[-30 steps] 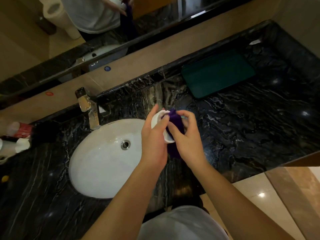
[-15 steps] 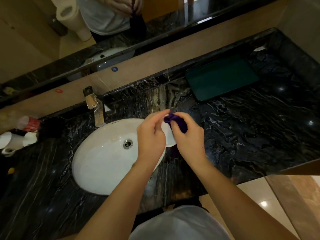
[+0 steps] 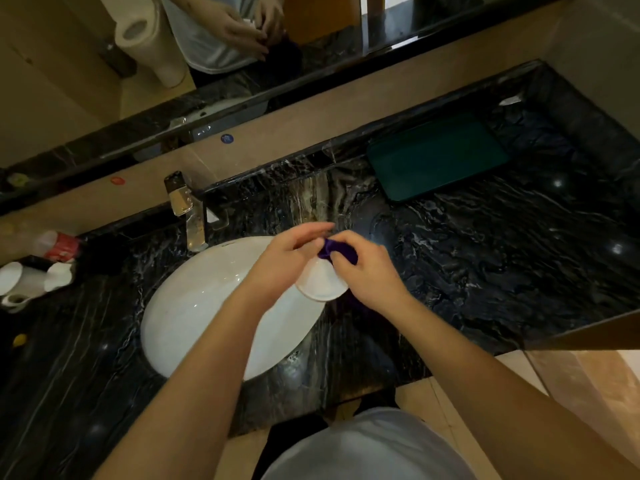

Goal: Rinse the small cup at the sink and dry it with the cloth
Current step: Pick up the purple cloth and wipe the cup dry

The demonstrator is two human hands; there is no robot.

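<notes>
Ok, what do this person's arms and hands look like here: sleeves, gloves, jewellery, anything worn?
Both forearms are bare up to the frame edge: no sleeves in view. The left hand and right hand wear no gloves, and no rings, watch or bracelets show. A light grey shirt covers the torso below.

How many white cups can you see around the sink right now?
3: the small cup held in both hands over the basin's right edge, and two cups on their sides at the counter's far left. Others may be hidden.

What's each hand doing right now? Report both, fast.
Left hand: closed on the small cup.
Right hand: closed on the purple cloth, pressing it against the cup.
</notes>
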